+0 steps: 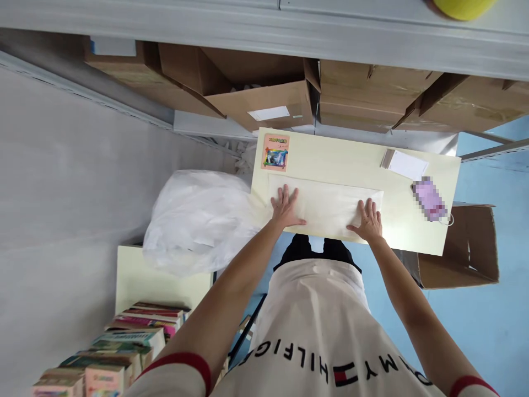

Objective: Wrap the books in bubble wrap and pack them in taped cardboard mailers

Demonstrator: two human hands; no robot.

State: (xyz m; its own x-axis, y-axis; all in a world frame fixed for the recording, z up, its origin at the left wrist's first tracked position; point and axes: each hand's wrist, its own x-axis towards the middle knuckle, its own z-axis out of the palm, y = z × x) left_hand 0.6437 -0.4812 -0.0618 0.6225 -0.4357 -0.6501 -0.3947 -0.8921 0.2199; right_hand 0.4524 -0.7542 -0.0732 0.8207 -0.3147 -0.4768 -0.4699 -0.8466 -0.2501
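A long white sheet (326,207), thin and slightly glossy, lies flat along the front of the pale table (339,157); it may be plastic film, though its exact kind is unclear. My left hand (286,208) presses on its left end with fingers spread. On the right end rests my right hand (367,220), also flat with fingers apart. Behind the sheet's left end lies a small booklet (275,153) with a pink cover and a picture. Neither hand grips anything.
At the table's right are a stack of white slips (407,164) and a blurred purple phone-like object (430,198). A large bundle of white plastic (202,215) stands left. Books (124,342) are piled lower left. Cardboard boxes (264,102) line the shelf behind; an open carton (458,248) sits right.
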